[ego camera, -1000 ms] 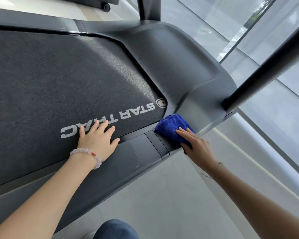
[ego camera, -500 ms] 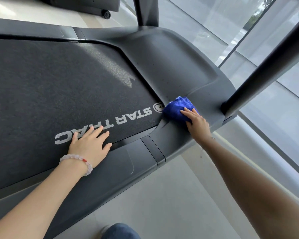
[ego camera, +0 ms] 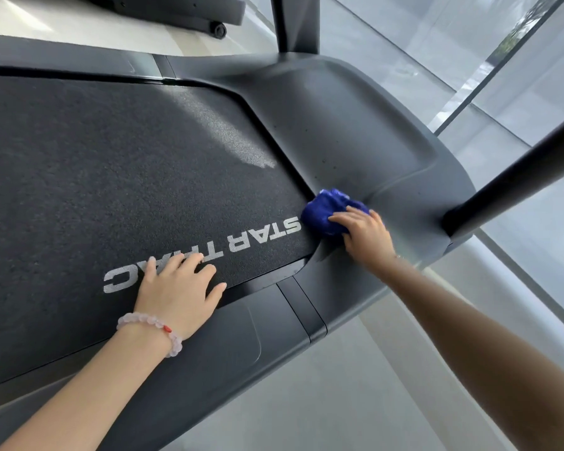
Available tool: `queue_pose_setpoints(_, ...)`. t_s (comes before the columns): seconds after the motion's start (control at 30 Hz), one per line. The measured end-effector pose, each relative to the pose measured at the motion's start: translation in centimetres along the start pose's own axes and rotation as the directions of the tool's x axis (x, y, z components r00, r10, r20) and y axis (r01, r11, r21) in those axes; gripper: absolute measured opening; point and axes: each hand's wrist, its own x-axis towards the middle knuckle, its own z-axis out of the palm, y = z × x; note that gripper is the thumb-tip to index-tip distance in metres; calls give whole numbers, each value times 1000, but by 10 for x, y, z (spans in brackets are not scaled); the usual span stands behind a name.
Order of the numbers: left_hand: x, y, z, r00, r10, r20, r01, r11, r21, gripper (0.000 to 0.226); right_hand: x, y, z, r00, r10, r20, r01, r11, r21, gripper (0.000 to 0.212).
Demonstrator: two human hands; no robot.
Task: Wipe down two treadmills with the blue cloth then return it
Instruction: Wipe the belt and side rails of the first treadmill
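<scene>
A bunched blue cloth (ego camera: 321, 212) lies on the dark grey front cover (ego camera: 355, 131) of a treadmill, right at the corner where the black belt (ego camera: 111, 174) printed STAR TRAC ends. My right hand (ego camera: 367, 236) holds the cloth with its fingers laid over the top and presses it onto the cover. My left hand (ego camera: 176, 291), with a bead bracelet on the wrist, rests flat on the belt near its near edge, over the lettering. Its fingers are spread and hold nothing.
A black upright post (ego camera: 518, 177) rises from the cover's right corner, and another post (ego camera: 293, 24) from the far corner. The base of a second machine (ego camera: 176, 11) shows at the top. Glass panels (ego camera: 469, 43) run along the right, pale floor (ego camera: 339, 402) below.
My right hand has slid the cloth from the near side-rail corner up onto the front cover, then left to the belt's edge. My left hand has stayed flat on the belt.
</scene>
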Motion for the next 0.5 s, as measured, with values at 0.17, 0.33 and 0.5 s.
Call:
queue_pose_setpoints(0.17, 0, 2, 0, 1000, -3, 12, 4, 1000, -6, 40, -33, -12, -1, 999, -44, 12, 44, 997, 58, 42)
queue_pose_setpoints(0.33, 0, 2, 3, 1000, -2, -1, 2, 1000, 17, 44, -14, 1, -2, 999, -53, 8, 53, 997, -48, 42)
queue_pose_setpoints(0.5, 2, -3, 10, 999, 21, -34, -20, 999, 46, 34, 13, 4, -8, 997, 34, 69, -27, 994, -105, 42)
